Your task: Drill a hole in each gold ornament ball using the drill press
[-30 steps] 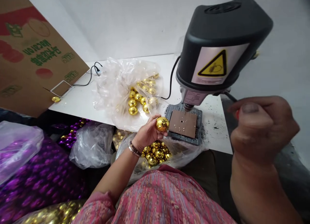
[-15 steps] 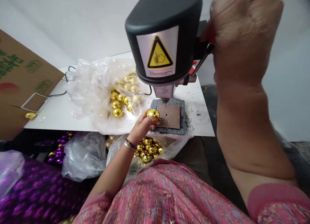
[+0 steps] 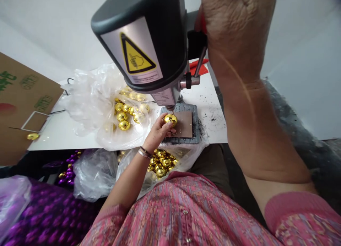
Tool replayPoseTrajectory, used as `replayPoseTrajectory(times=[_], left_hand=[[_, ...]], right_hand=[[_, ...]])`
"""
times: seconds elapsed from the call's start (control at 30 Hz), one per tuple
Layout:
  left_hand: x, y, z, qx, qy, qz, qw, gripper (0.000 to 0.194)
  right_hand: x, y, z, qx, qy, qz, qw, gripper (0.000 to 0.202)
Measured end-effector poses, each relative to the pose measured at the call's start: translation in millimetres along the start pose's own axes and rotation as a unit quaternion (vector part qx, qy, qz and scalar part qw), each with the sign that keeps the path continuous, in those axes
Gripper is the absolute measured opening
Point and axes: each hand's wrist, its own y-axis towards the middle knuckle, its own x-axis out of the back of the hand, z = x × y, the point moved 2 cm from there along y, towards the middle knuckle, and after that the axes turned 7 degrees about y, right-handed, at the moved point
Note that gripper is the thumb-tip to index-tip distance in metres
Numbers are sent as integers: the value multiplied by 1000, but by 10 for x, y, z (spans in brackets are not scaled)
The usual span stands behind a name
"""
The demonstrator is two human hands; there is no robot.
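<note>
The gold ball (image 3: pixel 171 120) sits in the left hand (image 3: pixel 161 127).

Soft, diffuse light; stretched edges.

A drill press (image 3: pixel 170 47) and bagged gold balls (image 3: pixel 160 171) mark a workshop.

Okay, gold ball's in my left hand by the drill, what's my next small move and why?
Probably center the gold ball under the chuck before pulling the lever: your left hand holds it close below the chuck, your right hand is up at the lever, and exact alignment isn't clear.
</note>
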Motion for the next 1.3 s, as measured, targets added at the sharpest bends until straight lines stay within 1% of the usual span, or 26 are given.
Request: replayPoseTrajectory(times=[0.1, 0.23, 0.37, 0.47, 0.57, 0.63, 0.73, 0.8, 0.83, 0.87, 0.93, 1.0, 1.13, 1.3], left_hand=[[-27, 18, -20, -10, 56, -9, 998, 76], [-73, 32, -67, 0, 158, -9, 987, 73], [-114, 71, -152, -15, 235, -22, 972, 75], [-146, 98, -226, -42, 283, -20, 958, 70], [-173, 103, -270, -43, 312, -18, 949, 70], [-185, 98, -277, -43, 323, -23, 945, 71], [-197, 92, -261, -61, 329, -32, 942, 67], [-207, 94, -240, -76, 330, -32, 940, 62], [-211, 97, -231, -83, 331, -32, 940, 60], [-214, 102, -222, -88, 332, -33, 938, 58], [-218, 115, -207, -94, 338, -37, 936, 56], [-216, 129, -191, -101, 345, -41, 932, 56], [-204, 153, -141, -124, 344, -36, 930, 53], [-200, 167, -78, -141, 343, -35, 928, 53]], right_hand=[[-10, -8, 18, 1, -4, 11, 1000, 42], [-50, 16, 31, -1, -5, -19, 1000, 50], [-72, 44, 36, -12, 17, -14, 1000, 53], [-60, 53, 12, -6, 36, 2, 999, 51], [-16, 10, -43, 20, 59, 39, 997, 42], [45, -82, -77, 61, 66, 52, 995, 40], [172, -352, -126, 138, 55, 48, 988, 40], [244, -596, -187, 156, 34, 56, 986, 32], [278, -722, -226, 169, 14, 44, 985, 26], [297, -843, -271, 185, -13, 49, 981, 21], [313, -1051, -370, 238, -47, 52, 969, 13], [297, -1192, -485, 280, -59, 49, 957, 11], [215, -1303, -698, 308, -62, 10, 949, 10], [122, -1315, -850, 344, -56, -41, 936, 8]])
